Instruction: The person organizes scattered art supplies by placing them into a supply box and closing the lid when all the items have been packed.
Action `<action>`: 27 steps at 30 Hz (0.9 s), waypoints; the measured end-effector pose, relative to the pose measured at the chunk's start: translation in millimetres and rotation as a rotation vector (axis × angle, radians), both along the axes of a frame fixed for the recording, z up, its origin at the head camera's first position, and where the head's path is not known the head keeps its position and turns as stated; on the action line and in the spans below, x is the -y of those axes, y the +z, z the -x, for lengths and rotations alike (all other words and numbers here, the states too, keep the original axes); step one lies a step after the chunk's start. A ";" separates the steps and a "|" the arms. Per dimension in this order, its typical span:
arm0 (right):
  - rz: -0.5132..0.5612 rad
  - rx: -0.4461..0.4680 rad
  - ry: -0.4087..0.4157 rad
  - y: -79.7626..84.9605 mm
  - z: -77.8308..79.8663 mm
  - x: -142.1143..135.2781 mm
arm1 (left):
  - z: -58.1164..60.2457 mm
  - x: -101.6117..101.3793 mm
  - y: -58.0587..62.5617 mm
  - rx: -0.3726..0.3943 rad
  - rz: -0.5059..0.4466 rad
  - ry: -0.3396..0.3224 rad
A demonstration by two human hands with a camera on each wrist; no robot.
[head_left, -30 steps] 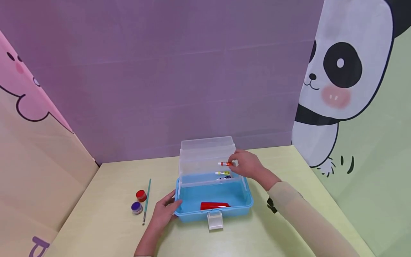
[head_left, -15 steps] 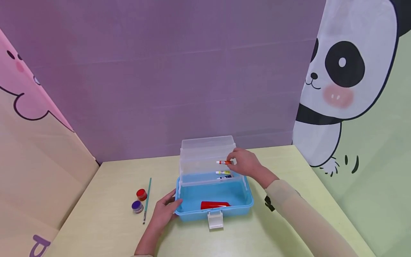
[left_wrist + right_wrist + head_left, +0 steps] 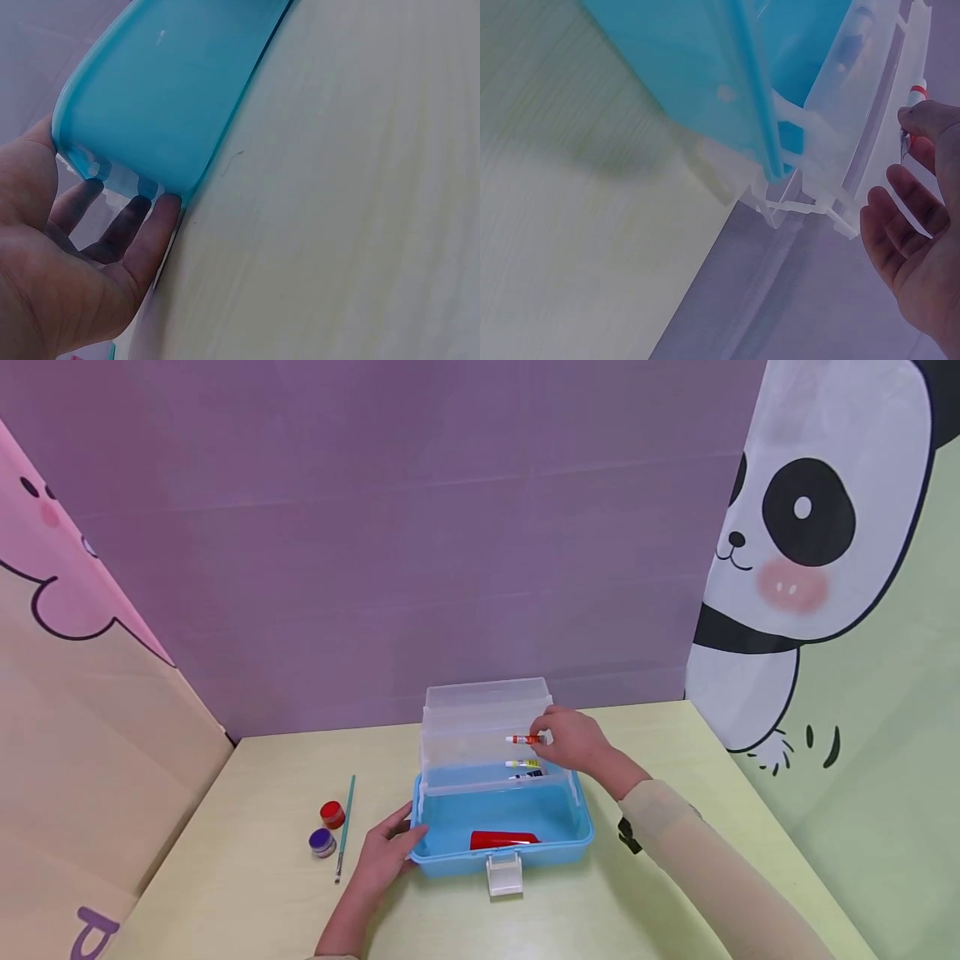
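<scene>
A blue storage box [image 3: 540, 862] stands on the table with its translucent lid and tray raised at the back. My left hand [image 3: 382, 855] grips its left end, thumb over the rim and fingertips on the outer wall [image 3: 150, 97]. Between thumb and forefinger, my right hand [image 3: 573, 743] pinches a small red-labelled paint tube [image 3: 519, 739], white cap pointing left, at the raised tray. Just below it, a yellow paint tube [image 3: 521, 763] and a dark paint tube [image 3: 528, 774] lie in the tray. A red bottle-like object [image 3: 502, 839] lies inside the box by the front wall.
Left of the box are a red-lidded paint pot [image 3: 332, 814], a purple-lidded paint pot [image 3: 322, 842] and a thin teal paintbrush [image 3: 346, 828]. The box's white latch [image 3: 505, 875] hangs open at the front. A purple backdrop [image 3: 450, 543] rises behind the table.
My right hand has moved slightly up and left with the red-labelled paint tube, then stayed nearly still. The left hand keeps its grip on the box.
</scene>
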State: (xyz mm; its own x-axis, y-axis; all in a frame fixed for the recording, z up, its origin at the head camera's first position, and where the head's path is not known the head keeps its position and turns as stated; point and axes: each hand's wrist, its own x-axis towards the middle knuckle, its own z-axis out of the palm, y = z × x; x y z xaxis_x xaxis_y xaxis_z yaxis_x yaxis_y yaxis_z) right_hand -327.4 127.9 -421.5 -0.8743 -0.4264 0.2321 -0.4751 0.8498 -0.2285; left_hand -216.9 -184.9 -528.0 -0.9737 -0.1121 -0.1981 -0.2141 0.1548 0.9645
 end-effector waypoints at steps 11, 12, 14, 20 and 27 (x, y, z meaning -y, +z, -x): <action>0.026 0.018 0.003 3.3 -14.4 -13.9 | -20.7 -13.8 -2.7 -0.008 -0.002 0.029; 0.023 0.017 0.004 3.2 -15.2 -15.7 | -22.6 -15.3 -2.8 -0.009 -0.002 0.031; 0.024 0.017 0.001 2.8 -15.1 -17.5 | -22.9 -15.6 -3.2 -0.011 -0.003 0.028; 0.046 0.004 0.006 0.2 -15.7 -24.4 | -29.0 -19.3 1.5 -0.010 0.000 0.041; 0.072 -0.013 0.009 0.6 -17.4 -28.0 | -32.3 -21.3 5.1 -0.010 0.016 0.047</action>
